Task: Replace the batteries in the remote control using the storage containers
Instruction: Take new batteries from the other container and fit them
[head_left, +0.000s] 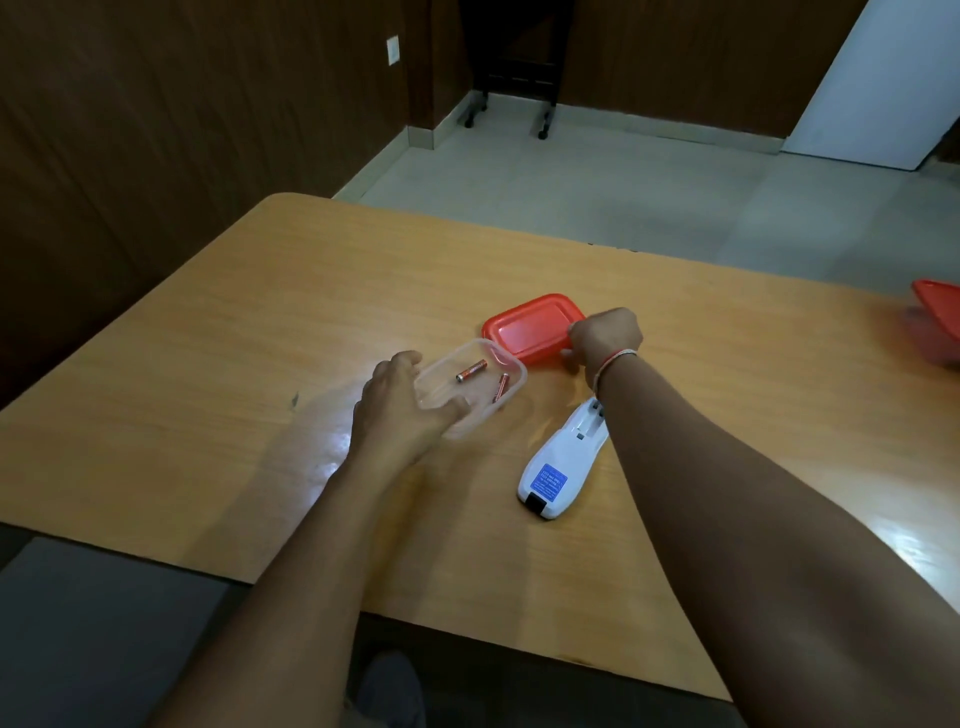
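I see my left hand (400, 410) reaching forward over the middle of the surface (218, 395), palm turned inward, forearm running up from the near edge; its fingers (402, 358) curl round the near-left rim of the clear plastic container (470, 387) with the thumb hooked over the near wall, so it grips the container; the container stands open on the surface, and two red AAA batteries (471, 370) lie inside it, one near the middle, the other against the right wall. My right hand (605, 338) is stretched further out, back of the hand up, a thin thread bracelet (613, 361) at the wrist; its fingers are curled down and pinch the right edge of the red lid (530, 330); the lid lies flat just beyond the container, touching or all but touching its far-right corner; I cannot tell which. The white remote control (563, 460) lies back side up, right of the container and nearer the near edge, a blue label on its back and the battery bay at its far end open, partly hidden under my right forearm. A second red-lidded container (937, 322) sits at the far right edge, cut off by the view. Bare surface lies open to the left of the container and along the far edge.
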